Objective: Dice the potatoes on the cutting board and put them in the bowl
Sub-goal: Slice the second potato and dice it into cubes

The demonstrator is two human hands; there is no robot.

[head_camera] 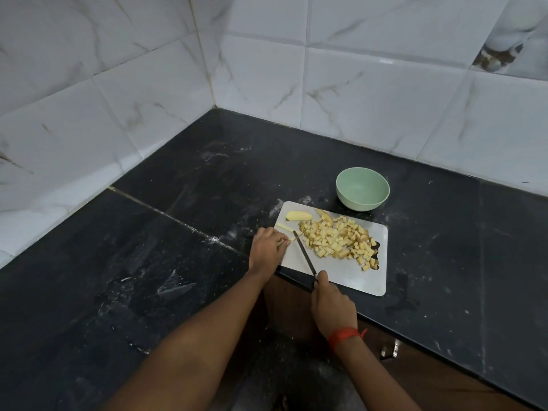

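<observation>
A white cutting board (350,275) lies on the black counter. A heap of diced potato (338,240) covers its right half. A potato slice (299,215) and a thin potato strip (283,226) lie at its far left corner. My left hand (267,247) rests at the board's left edge, its fingertips pinching a small potato strip (289,239). My right hand (332,304) grips the handle of a knife (304,252), whose blade points away across the board, just right of the left fingertips. A pale green bowl (362,188) stands empty behind the board.
The black stone counter (184,232) runs into a corner of white marble-look wall tiles (267,69). Its front edge passes under the board's near side, with a brown cabinet front (430,378) below. A red thread band circles my right wrist.
</observation>
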